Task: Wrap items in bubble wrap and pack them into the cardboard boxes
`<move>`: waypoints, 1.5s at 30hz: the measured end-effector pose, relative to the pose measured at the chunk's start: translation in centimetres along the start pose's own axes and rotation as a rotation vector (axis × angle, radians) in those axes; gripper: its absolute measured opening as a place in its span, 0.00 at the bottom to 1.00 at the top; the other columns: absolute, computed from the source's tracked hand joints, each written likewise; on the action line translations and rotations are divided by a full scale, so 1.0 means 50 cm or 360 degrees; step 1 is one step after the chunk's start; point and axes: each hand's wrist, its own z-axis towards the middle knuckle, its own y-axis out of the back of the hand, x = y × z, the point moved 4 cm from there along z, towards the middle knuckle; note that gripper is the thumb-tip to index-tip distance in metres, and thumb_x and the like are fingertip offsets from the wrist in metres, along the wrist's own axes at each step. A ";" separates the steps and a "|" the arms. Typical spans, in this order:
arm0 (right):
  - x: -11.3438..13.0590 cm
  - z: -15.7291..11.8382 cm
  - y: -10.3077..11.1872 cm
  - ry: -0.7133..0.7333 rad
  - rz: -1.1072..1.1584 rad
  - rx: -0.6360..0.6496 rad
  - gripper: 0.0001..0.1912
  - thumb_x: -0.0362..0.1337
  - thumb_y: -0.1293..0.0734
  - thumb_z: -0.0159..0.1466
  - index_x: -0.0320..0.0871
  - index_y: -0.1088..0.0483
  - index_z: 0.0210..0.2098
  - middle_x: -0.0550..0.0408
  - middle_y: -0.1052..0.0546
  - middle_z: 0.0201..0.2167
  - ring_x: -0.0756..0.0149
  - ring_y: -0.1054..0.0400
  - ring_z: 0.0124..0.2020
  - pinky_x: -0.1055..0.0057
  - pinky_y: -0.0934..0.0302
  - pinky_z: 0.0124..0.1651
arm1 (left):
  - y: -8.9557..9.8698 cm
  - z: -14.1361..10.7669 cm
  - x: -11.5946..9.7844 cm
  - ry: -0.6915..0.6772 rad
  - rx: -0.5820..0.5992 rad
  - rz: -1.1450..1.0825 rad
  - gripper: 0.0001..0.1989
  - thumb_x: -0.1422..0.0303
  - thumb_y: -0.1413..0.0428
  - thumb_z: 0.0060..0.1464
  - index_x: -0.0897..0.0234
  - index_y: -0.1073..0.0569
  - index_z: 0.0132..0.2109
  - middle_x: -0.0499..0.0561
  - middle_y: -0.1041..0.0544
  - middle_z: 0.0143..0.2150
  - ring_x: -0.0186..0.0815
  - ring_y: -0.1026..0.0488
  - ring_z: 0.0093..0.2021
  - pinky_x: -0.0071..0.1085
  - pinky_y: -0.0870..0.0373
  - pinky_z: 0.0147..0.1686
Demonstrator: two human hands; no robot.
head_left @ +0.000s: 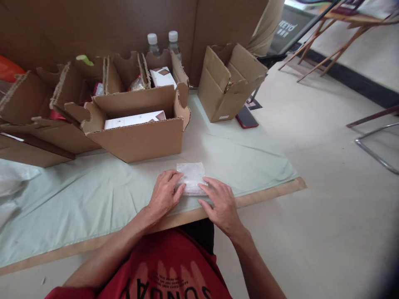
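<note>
A small bundle of clear bubble wrap (190,189) lies on the cloth-covered table near its front edge, with a flat flap of the wrap stretching away from me. What may be inside the roll cannot be made out. My left hand (165,192) grips the bundle's left end, its fingers bent and its thumb along the near side. At the right end, the fingertips of my right hand (222,203) press on the wrap, the thumb slightly apart from it on the near side. Between them, the two hands hold the bundle.
Just beyond my hands stands an open cardboard box (140,143) holding a white box (135,119). Several more cartons line the back, with two capped bottles (173,41) behind. At the right are another carton (218,99) and a dark phone-like slab (247,117). Plastic wrap (14,178) lies far left.
</note>
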 end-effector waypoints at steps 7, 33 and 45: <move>-0.004 0.008 0.004 -0.0085 0.0236 -0.0043 0.09 0.34 0.34 0.69 0.45 0.26 0.47 0.50 0.19 0.42 0.55 0.26 0.48 0.56 0.36 0.51 | 0.027 -0.035 -0.028 -0.0199 0.0040 -0.0177 0.16 0.65 0.43 0.63 0.64 0.25 0.55 0.62 0.22 0.52 0.47 0.26 0.52 0.45 0.28 0.51; 0.005 -0.037 0.002 -0.0274 0.0075 -0.0125 0.29 0.36 0.35 0.69 0.46 0.41 0.68 0.40 0.29 0.62 0.48 0.33 0.61 0.49 0.36 0.59 | 0.021 0.024 -0.009 0.0386 0.0490 -0.0165 0.07 0.63 0.41 0.53 0.62 0.25 0.35 0.53 0.24 0.36 0.42 0.28 0.38 0.37 0.31 0.40; 0.080 0.037 -0.031 0.0115 0.0221 -0.0112 0.30 0.24 0.41 0.65 0.47 0.34 0.64 0.48 0.22 0.56 0.53 0.30 0.61 0.51 0.37 0.60 | 0.033 -0.016 0.009 0.1026 0.0472 -0.1613 0.26 0.47 0.43 0.57 0.65 0.26 0.49 0.47 0.25 0.29 0.33 0.30 0.28 0.30 0.33 0.29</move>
